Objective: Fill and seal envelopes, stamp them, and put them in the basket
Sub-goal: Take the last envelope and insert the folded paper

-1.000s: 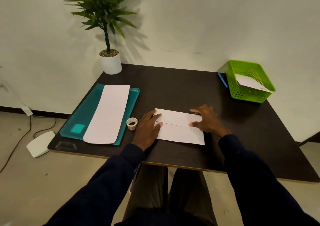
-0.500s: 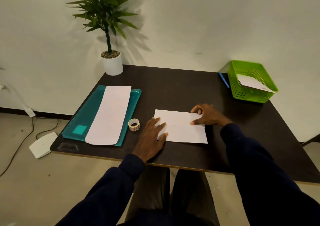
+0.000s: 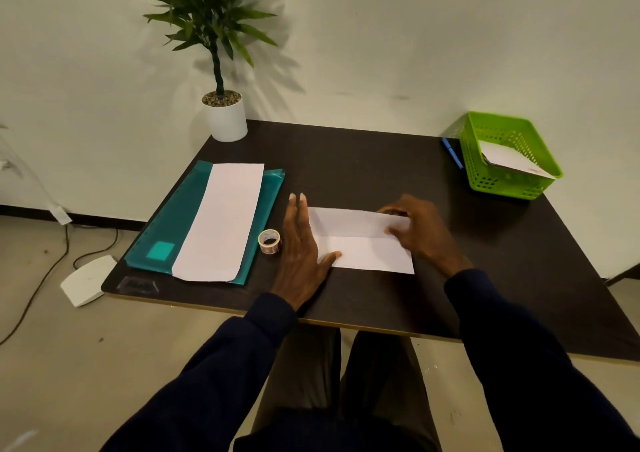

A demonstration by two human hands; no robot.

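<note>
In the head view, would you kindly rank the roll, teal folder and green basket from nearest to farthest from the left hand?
1. Roll, just left of the left hand.
2. Teal folder, farther left.
3. Green basket, far right corner.

Readable text: none in view.
Envelope [image 3: 360, 243]: white face, no writing shows.
Sheet [image 3: 221, 219] on teal folder [image 3: 180, 219]: blank.
Teal square [image 3: 160, 250] on the folder: flat colour only.
Stamp roll [image 3: 269, 241]: reddish print, too small to read.
Clear patch [image 3: 136, 284], near left corner of the tabletop [image 3: 346, 160]: faint marks, possibly lettering, illegible.
Second envelope [image 3: 512, 160] in basket [image 3: 498, 181]: reddish mark, unreadable.
</note>
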